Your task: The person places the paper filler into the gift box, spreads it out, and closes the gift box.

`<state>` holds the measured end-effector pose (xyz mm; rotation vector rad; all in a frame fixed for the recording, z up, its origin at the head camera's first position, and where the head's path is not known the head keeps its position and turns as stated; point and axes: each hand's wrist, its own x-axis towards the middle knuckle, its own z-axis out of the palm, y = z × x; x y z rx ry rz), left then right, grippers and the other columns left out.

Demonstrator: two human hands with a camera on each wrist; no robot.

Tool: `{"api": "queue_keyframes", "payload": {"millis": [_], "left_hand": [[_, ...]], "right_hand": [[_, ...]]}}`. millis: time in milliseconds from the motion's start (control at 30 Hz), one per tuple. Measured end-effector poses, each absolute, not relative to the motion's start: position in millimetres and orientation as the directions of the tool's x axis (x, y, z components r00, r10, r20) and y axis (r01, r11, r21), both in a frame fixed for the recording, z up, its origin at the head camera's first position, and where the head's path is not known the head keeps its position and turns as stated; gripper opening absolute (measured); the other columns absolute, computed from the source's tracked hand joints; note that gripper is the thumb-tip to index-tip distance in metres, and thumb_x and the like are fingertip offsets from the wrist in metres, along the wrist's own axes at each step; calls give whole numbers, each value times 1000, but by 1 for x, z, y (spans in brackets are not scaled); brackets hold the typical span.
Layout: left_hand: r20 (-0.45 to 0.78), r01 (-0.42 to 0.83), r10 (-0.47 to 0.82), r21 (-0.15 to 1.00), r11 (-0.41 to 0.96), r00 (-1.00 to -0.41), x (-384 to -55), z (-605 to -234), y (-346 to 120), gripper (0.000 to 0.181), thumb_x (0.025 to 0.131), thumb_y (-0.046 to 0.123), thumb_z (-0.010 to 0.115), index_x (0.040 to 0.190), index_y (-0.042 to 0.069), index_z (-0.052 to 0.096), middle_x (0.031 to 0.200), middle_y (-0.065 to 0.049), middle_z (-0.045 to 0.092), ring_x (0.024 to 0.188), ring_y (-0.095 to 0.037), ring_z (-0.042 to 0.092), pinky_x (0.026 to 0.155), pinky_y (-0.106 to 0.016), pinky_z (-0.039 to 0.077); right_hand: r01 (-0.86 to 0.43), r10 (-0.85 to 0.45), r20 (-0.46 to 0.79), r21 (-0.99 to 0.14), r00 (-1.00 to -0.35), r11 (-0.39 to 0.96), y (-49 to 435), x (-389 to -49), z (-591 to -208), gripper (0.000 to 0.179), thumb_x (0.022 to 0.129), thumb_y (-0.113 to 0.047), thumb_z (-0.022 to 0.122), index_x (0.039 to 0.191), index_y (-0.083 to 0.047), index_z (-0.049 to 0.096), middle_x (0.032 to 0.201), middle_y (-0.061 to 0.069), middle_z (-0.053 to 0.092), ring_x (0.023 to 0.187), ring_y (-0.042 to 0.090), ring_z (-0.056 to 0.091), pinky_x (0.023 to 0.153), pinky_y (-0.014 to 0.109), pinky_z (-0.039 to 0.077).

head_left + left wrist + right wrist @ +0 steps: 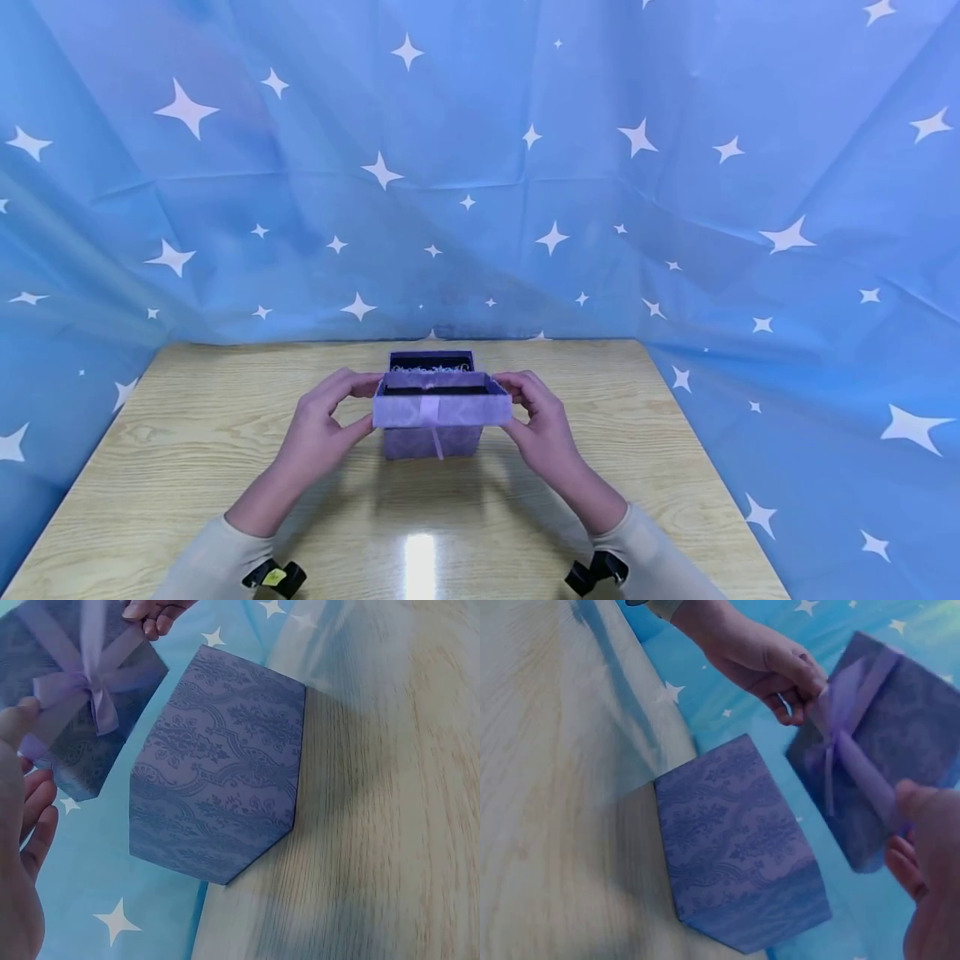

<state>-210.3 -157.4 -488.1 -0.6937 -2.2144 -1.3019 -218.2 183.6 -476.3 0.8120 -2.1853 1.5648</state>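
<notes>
Both hands hold a purple gift box lid point(442, 411), its dark inside showing from above. A lilac ribbon bow point(94, 690) is tied across its outer face. My left hand point(322, 421) grips the left end between thumb and fingers. At the right end, my right hand point(540, 425) grips it the same way. Behind and below the lid, the patterned purple box point(735, 840) stands on the table, partly hidden by the lid in the head view. Its top is uncovered, and shiny shredded strands point(431, 367) show inside against a dark interior.
The pale wood-grain table point(637, 467) stretches out around the box. A blue star-printed cloth point(465, 275) hangs behind the table and along both sides. Dark wrist devices point(275, 577) sit at the sleeve cuffs.
</notes>
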Motion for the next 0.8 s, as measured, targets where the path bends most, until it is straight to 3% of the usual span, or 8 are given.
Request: {"api": "queue_keyframes", "payload": {"millis": [167,300,433,567,700,800], "left_hand": [[607,613,140,713,340,-783,-210,-483,-154,33,91,-1,90,115,19,80,111,6,74,100,-19,68,91,-18,54],[559,572,130,777,262,-819,-210,-483,-151,27,94,-2,87,114,16,80,107,2,74,94,-16,74,89,-21,60],[493,509,126,829,232,-861,-210,-485,-148,35,97,0,85,129,9,77,110,-3,77,82,-13,77,75,-24,62],[472,486,116,850,203,-874,-209,-489,-145,58,97,1,85,152,8,67,129,-12,76,74,-15,76,63,-26,61],[480,490,97,854,176,-872,-210,-490,-142,73,96,-2,85,162,17,60,145,-11,71,71,-15,75,61,-25,60],[500,509,92,846,160,-861,-211,-491,-141,74,96,-4,84,162,16,59,157,-9,64,70,-16,74,62,-24,60]], "right_hand": [[-613,-272,557,-763,-785,207,184,-220,-473,26,97,6,82,117,-9,77,110,8,69,98,21,69,87,29,61],[-544,-250,499,-823,-829,160,182,-220,-471,17,100,3,79,113,-7,75,108,10,69,99,23,70,89,32,61],[-474,-192,443,-866,-876,163,180,-219,-472,26,101,1,78,125,-5,74,107,11,72,92,21,71,82,28,59],[-497,-183,467,-846,-865,191,177,-219,-473,50,101,4,78,149,-8,68,127,13,70,89,19,71,81,26,59],[-558,-207,520,-796,-829,234,177,-221,-475,63,102,6,75,161,-8,59,148,14,64,82,17,68,76,24,57],[-585,-233,539,-774,-809,243,178,-224,-477,63,104,6,72,163,-8,56,157,15,59,79,18,65,73,24,55]]}}
